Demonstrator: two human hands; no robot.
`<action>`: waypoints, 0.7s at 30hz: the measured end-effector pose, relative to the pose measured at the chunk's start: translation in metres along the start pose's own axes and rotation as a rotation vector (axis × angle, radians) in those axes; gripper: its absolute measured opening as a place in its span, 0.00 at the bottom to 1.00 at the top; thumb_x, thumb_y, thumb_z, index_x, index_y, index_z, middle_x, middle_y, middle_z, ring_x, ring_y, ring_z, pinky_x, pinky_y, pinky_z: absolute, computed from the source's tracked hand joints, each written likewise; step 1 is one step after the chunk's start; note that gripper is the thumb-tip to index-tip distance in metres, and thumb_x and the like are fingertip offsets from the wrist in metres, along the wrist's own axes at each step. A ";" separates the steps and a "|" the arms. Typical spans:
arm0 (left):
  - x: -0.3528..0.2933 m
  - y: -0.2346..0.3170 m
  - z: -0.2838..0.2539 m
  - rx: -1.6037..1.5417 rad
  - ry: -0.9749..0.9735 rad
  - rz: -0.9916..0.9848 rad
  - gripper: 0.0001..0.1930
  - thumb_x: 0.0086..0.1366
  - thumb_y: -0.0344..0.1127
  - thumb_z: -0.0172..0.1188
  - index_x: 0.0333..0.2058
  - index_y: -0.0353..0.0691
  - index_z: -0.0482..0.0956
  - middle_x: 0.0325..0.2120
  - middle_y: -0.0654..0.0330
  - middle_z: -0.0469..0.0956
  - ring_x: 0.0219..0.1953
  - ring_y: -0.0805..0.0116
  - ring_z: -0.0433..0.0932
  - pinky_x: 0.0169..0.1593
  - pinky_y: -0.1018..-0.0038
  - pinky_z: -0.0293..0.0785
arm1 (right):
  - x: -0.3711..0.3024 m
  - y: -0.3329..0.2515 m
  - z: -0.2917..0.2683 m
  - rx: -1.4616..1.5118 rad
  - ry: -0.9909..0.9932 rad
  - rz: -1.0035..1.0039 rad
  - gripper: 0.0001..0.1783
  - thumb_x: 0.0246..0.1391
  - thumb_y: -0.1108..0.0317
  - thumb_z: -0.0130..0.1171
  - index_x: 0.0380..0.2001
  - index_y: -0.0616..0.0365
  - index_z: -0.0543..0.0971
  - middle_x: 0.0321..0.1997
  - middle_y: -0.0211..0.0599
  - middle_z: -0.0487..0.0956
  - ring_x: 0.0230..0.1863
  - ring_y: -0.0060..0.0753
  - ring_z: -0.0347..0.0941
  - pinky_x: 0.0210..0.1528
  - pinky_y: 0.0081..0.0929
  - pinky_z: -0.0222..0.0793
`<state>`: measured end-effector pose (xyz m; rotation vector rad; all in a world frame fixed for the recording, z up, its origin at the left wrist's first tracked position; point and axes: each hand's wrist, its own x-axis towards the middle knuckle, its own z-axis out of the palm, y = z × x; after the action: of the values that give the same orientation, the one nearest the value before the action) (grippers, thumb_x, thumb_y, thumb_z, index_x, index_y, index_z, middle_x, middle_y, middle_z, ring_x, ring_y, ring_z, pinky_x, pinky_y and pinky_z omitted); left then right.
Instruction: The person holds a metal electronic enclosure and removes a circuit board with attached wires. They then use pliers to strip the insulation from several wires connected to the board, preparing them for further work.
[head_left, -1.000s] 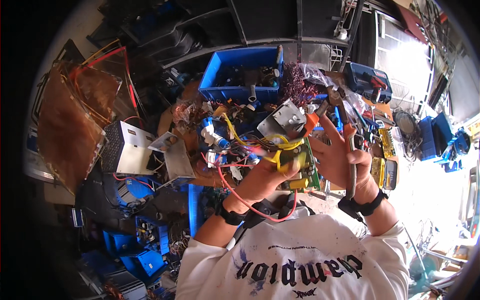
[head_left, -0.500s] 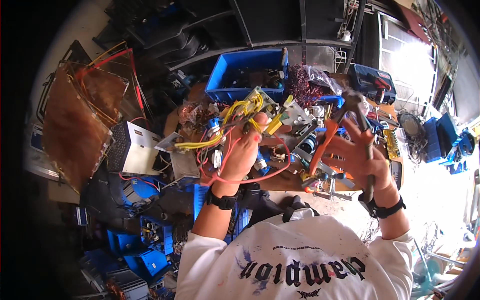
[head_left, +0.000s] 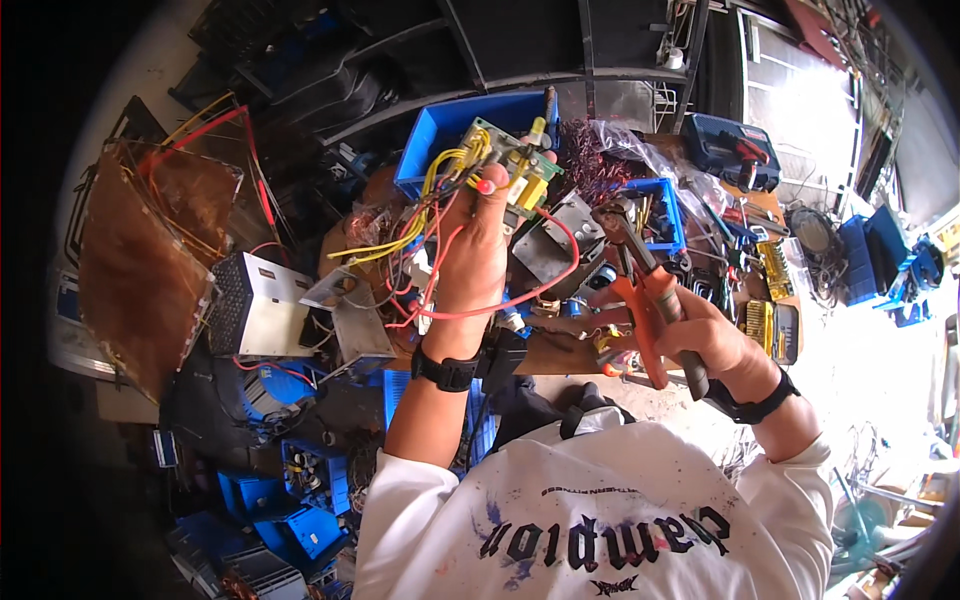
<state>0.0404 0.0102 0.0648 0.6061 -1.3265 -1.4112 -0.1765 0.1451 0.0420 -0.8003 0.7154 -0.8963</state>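
Observation:
My left hand (head_left: 472, 255) grips a circuit board (head_left: 520, 170) and holds it up over the workbench. Yellow wires (head_left: 440, 180) and red wires (head_left: 575, 245) hang from the board; a red one loops over my wrist. Between my right hand (head_left: 708, 338) and the bench is a pair of pliers (head_left: 628, 245), its orange handles in my fingers and one of them ending grey-brown. The jaws point away from me, toward the board but apart from it. Below the board lies an open grey metal case (head_left: 560, 240).
Behind the board stands a blue bin (head_left: 425, 135). A smaller blue tray (head_left: 660, 215) of parts and a dark toolbox (head_left: 730, 150) are at right. To the left sit a white metal box (head_left: 265, 305) and a brown panel (head_left: 135, 270). Loose parts and wires crowd the bench.
The left hand has raised the board away from me, turning it more into view. The right hand has moved left and its fingers have closed round the pliers' handles.

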 end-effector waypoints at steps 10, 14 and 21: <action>0.008 -0.010 -0.006 0.237 -0.072 0.020 0.24 0.72 0.46 0.46 0.57 0.32 0.67 0.53 0.51 0.73 0.55 0.54 0.74 0.53 0.64 0.76 | 0.008 -0.006 0.002 0.041 -0.027 0.083 0.44 0.43 0.78 0.47 0.68 0.58 0.53 0.67 0.38 0.62 0.65 0.34 0.61 0.66 0.35 0.57; 0.009 -0.011 -0.005 0.365 -0.089 0.013 0.25 0.71 0.48 0.47 0.55 0.30 0.69 0.51 0.51 0.75 0.53 0.55 0.76 0.51 0.66 0.77 | 0.006 -0.010 0.001 0.006 0.046 0.118 0.37 0.42 0.77 0.51 0.62 0.63 0.62 0.50 0.33 0.70 0.54 0.28 0.68 0.58 0.30 0.66; 0.009 -0.011 0.002 0.354 -0.221 -0.016 0.27 0.72 0.49 0.44 0.56 0.28 0.67 0.48 0.48 0.77 0.50 0.62 0.77 0.51 0.72 0.76 | 0.005 -0.032 0.007 -0.005 0.038 0.233 0.30 0.39 0.77 0.54 0.52 0.63 0.69 0.50 0.35 0.72 0.54 0.30 0.70 0.49 0.22 0.69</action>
<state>0.0324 0.0007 0.0580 0.7077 -1.7732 -1.2918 -0.1810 0.1300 0.0717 -0.6897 0.8267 -0.7011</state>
